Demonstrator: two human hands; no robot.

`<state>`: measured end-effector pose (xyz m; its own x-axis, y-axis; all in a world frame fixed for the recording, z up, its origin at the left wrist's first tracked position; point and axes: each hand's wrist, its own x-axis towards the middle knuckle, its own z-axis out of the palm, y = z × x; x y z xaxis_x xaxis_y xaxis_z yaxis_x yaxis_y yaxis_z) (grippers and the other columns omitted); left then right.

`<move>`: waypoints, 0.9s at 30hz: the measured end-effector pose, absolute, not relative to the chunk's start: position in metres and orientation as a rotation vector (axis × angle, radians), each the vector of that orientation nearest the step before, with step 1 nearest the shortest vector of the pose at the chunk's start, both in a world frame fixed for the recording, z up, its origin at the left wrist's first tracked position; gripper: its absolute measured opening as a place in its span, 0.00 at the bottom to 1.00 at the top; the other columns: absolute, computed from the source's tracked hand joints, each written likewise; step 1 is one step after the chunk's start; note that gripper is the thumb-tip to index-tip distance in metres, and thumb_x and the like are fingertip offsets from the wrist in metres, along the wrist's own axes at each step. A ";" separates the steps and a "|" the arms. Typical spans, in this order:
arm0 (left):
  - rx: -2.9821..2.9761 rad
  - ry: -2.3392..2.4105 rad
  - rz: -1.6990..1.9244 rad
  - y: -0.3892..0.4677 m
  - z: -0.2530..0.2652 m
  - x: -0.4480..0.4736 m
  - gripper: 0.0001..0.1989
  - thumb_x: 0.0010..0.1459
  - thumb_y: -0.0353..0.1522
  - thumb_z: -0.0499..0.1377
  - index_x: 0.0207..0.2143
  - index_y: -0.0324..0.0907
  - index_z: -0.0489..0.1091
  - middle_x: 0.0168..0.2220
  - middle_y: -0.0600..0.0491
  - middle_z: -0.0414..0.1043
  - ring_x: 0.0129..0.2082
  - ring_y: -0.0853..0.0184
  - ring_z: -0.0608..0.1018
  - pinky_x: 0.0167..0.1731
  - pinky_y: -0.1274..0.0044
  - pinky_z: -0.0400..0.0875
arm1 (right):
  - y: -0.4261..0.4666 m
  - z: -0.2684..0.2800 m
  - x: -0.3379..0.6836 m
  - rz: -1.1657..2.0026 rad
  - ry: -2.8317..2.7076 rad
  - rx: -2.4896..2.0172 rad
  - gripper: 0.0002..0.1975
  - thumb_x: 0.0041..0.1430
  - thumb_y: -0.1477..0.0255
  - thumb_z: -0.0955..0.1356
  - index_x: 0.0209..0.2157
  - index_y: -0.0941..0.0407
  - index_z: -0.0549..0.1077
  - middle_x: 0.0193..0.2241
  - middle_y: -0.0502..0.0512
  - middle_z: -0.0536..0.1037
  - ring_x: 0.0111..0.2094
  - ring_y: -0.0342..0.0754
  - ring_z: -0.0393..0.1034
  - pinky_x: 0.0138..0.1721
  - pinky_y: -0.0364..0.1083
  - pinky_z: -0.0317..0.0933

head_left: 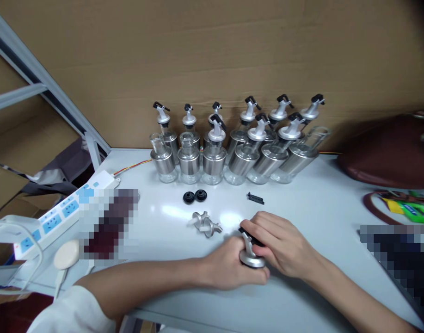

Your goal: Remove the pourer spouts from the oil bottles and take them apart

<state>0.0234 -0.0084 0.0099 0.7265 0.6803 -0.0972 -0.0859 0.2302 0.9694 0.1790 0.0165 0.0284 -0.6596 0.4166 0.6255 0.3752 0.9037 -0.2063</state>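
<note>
Both hands meet near the table's front edge around a silver pourer spout (252, 260) with a black flip cap. My left hand (227, 264) is closed around its lower part, which is hidden in the fist. The fingers of my right hand (283, 243) close on the black cap and upper spout. Just beyond my left hand lie two silver pourer heads (211, 228) with pale tubes. Farther back are two round black stoppers (188, 198), side by side, and some small black caps (256, 199).
Rows of glass bottles (214, 162) with steel sleeves stand at the back, most topped with pourers; a few front ones are uncapped. A power strip (55, 222) and white round charger (66, 254) lie left. A brown bag (388, 150) and green-yellow packet (411, 210) sit right.
</note>
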 end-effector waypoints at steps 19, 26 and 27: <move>1.229 0.601 0.498 -0.004 0.016 0.019 0.07 0.46 0.29 0.57 0.20 0.41 0.59 0.18 0.62 0.54 0.19 0.77 0.56 0.20 0.79 0.50 | 0.016 0.030 0.178 0.166 -2.349 -0.687 0.22 0.72 0.66 0.50 0.36 0.59 0.69 0.21 0.52 0.70 0.21 0.43 0.62 0.22 0.41 0.59; 1.287 0.530 0.511 -0.003 0.011 0.021 0.11 0.43 0.27 0.57 0.17 0.42 0.55 0.18 0.61 0.54 0.20 0.76 0.57 0.21 0.78 0.51 | 0.016 0.032 0.177 0.060 -2.347 -0.677 0.26 0.70 0.57 0.52 0.30 0.58 0.69 0.17 0.50 0.67 0.18 0.43 0.58 0.20 0.42 0.54; 1.301 0.516 0.519 -0.003 0.011 0.021 0.13 0.42 0.27 0.58 0.16 0.42 0.54 0.18 0.61 0.53 0.20 0.76 0.57 0.21 0.78 0.50 | 0.016 0.032 0.178 0.032 -2.339 -0.676 0.26 0.70 0.56 0.52 0.29 0.58 0.69 0.17 0.50 0.66 0.19 0.43 0.58 0.21 0.42 0.54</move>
<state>0.0214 -0.0029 0.0110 0.7783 0.6245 -0.0654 -0.0690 0.1885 0.9796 0.1778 0.0157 0.0323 -0.6246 0.4779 0.6177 0.4609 0.8641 -0.2025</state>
